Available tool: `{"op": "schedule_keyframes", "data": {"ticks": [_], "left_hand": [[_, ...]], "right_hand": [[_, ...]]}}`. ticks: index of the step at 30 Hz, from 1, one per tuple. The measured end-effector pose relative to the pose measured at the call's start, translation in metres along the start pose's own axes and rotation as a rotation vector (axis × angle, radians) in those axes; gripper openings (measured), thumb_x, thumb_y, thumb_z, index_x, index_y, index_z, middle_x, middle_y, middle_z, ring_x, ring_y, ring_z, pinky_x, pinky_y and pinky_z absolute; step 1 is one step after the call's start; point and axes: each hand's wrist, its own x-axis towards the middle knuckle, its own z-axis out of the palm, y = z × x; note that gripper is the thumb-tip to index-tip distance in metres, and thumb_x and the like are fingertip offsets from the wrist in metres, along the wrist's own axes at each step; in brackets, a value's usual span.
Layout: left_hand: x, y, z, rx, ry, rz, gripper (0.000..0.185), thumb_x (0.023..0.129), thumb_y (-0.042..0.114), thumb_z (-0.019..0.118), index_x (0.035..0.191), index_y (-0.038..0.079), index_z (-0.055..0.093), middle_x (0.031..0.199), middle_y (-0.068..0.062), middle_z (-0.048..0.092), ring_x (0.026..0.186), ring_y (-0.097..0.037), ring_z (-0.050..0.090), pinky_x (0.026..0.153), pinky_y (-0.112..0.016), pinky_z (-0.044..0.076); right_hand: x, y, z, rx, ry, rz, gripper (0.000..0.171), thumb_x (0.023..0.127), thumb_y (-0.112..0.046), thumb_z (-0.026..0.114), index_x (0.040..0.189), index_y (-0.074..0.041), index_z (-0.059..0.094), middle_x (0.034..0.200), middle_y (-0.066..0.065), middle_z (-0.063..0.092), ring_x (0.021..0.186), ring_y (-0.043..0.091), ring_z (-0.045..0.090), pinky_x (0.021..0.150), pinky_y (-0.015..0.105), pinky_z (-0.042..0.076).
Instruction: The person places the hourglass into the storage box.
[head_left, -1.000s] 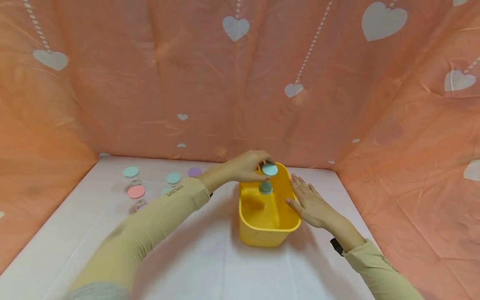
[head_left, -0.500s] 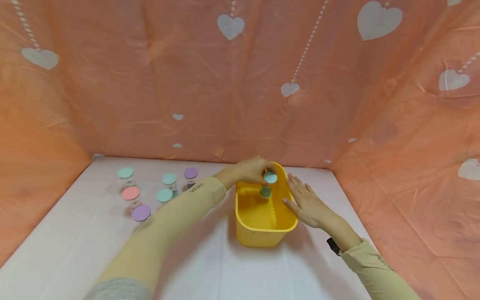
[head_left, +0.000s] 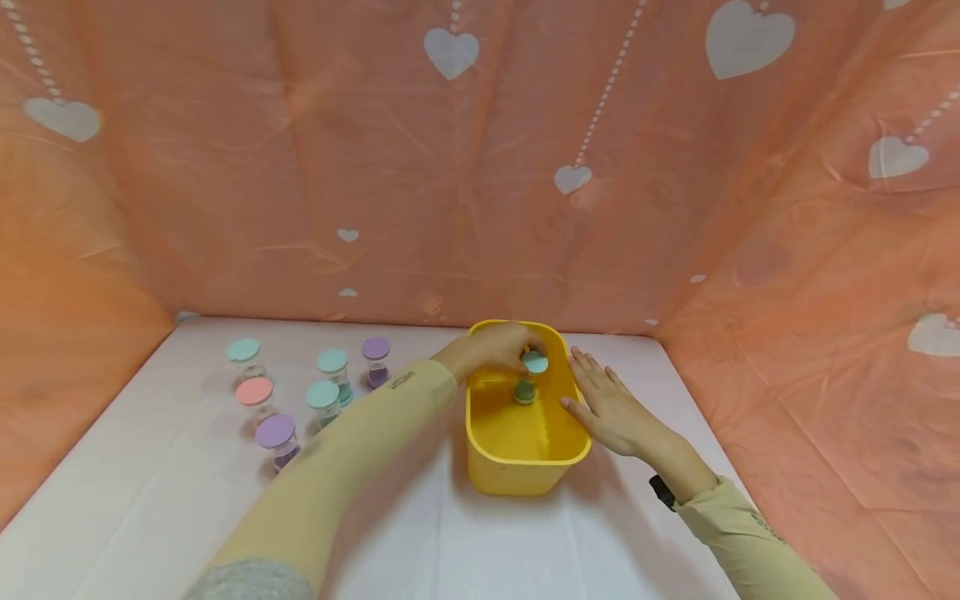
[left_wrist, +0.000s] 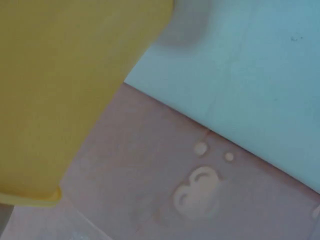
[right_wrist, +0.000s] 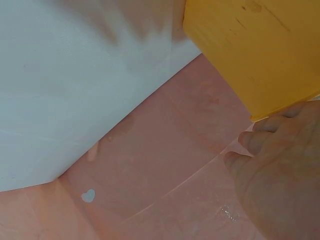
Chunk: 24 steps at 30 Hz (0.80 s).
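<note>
A yellow plastic bin (head_left: 525,467) stands on the white table near the back wall. My left hand (head_left: 501,350) reaches over the bin's far end and grips a small sand timer with a pale blue cap (head_left: 535,363) and a green base (head_left: 524,391), held upright inside the bin. My right hand (head_left: 609,402) lies flat with straight fingers against the bin's right rim. The left wrist view shows only the bin wall (left_wrist: 60,100). In the right wrist view the bin (right_wrist: 260,50) and my right fingers (right_wrist: 280,170) appear.
Several sand timers stand at the left of the table: mint-capped (head_left: 242,351), pink-capped (head_left: 254,392), purple-capped (head_left: 275,432) and others (head_left: 332,362). Orange sheeting with white hearts (head_left: 450,167) walls in the table on three sides.
My left hand has lowered the blue-capped timer deeper into the bin. The right hand stays against the rim. The camera has shifted, bringing the timers on the left into sharper view.
</note>
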Motion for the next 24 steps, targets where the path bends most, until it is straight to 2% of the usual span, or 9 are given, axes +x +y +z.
{"op": "schedule_keyframes", "data": {"ticks": [5, 9, 15, 24], "left_hand": [[-0.002, -0.004, 0.005, -0.036, 0.01, -0.013, 0.044, 0.09, 0.013, 0.084, 0.131, 0.008, 0.071, 0.126, -0.005, 0.073, 0.109, -0.019, 0.067, 0.1, -0.031, 0.054], [-0.003, -0.004, 0.006, -0.054, 0.011, -0.016, 0.045, 0.09, 0.016, 0.083, 0.132, 0.007, 0.07, 0.128, -0.005, 0.072, 0.106, -0.017, 0.066, 0.099, -0.03, 0.054], [-0.004, -0.001, 0.004, -0.033, 0.009, -0.01, 0.044, 0.091, 0.017, 0.083, 0.132, 0.006, 0.07, 0.129, -0.006, 0.071, 0.103, -0.016, 0.065, 0.098, -0.029, 0.054], [-0.015, 0.006, -0.009, -0.042, 0.021, -0.038, 0.05, 0.093, 0.014, 0.079, 0.14, 0.006, 0.065, 0.139, -0.01, 0.064, 0.118, -0.025, 0.066, 0.103, -0.034, 0.053]], "right_hand": [[0.001, -0.001, 0.0, -0.002, -0.003, 0.001, 0.072, 0.111, -0.039, 0.044, 0.163, 0.006, 0.019, 0.172, 0.022, 0.012, 0.157, 0.044, 0.012, 0.125, 0.065, 0.008], [0.001, 0.0, 0.002, -0.006, -0.003, 0.008, 0.072, 0.111, -0.038, 0.045, 0.162, 0.006, 0.019, 0.172, 0.021, 0.012, 0.158, 0.043, 0.011, 0.125, 0.065, 0.008], [0.001, 0.001, 0.003, -0.004, 0.0, 0.01, 0.073, 0.111, -0.038, 0.046, 0.163, 0.006, 0.018, 0.172, 0.021, 0.011, 0.158, 0.043, 0.011, 0.125, 0.064, 0.007], [0.0, 0.001, 0.002, 0.002, 0.005, 0.01, 0.072, 0.112, -0.039, 0.044, 0.162, 0.006, 0.019, 0.171, 0.022, 0.012, 0.157, 0.045, 0.012, 0.124, 0.066, 0.007]]}}
